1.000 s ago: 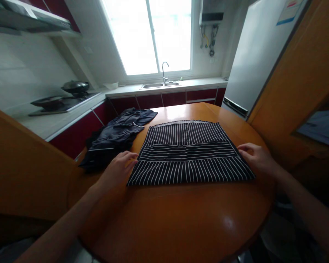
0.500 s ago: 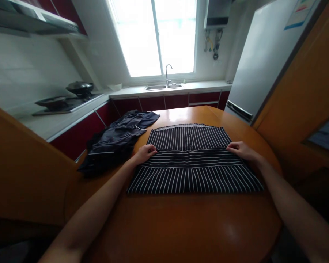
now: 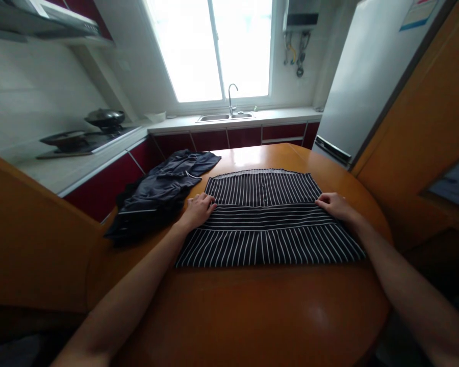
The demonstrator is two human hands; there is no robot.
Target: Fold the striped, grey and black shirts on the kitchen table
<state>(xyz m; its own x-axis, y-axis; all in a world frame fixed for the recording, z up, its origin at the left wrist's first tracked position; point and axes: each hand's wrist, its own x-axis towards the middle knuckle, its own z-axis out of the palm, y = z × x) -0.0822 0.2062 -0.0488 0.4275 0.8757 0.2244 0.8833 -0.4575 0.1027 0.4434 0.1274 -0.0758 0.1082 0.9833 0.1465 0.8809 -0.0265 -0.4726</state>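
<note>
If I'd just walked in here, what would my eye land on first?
Most likely the striped garment lying flat on the wooden table, with the left hand and right hand at its side edges. Then, perhaps, the bright window above the sink, and the dark clothing piled at the table's left.

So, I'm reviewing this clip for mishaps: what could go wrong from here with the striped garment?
The left hand and right hand are at opposite side edges of the striped garment, so an uneven pull might skew its stripes. The dark clothes lie close to the left hand on the table; a wide sweep could disturb them.
</note>
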